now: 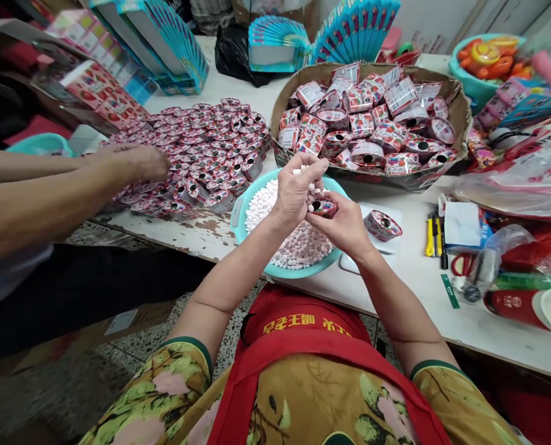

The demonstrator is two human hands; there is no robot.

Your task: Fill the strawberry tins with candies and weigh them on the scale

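At far left a co-worker's hand (139,162) rests on a wide spread of small red tins (201,154) laid flat on the desk (414,272); these look finished, and there are a great many of them.

Next comes a teal bowl (238,216) of pale pink pellets (298,247), well stocked and standing at the desk's near edge. Over it the left hand (296,191) is cupped with its fingers curled round a few pellets, the grip narrow and tipped toward the right hand. The right hand (344,225) pinches one tin (324,207) between thumb and fingers, mouth up, just above the bowl, touching the left hand's fingertips. As I judge it, this tin is being filled at this moment.

Just right of the hands a single tin (383,224) lies on a white sheet, apart from both heaps; whether it is filled I cannot tell.

Behind, a cardboard tray (461,117) is heaped with more tins (368,123) lying at all angles, which I take for the stock yet to be done. With that heap so high and the bowl so full, much remains, though the spread at left shows a good share done.
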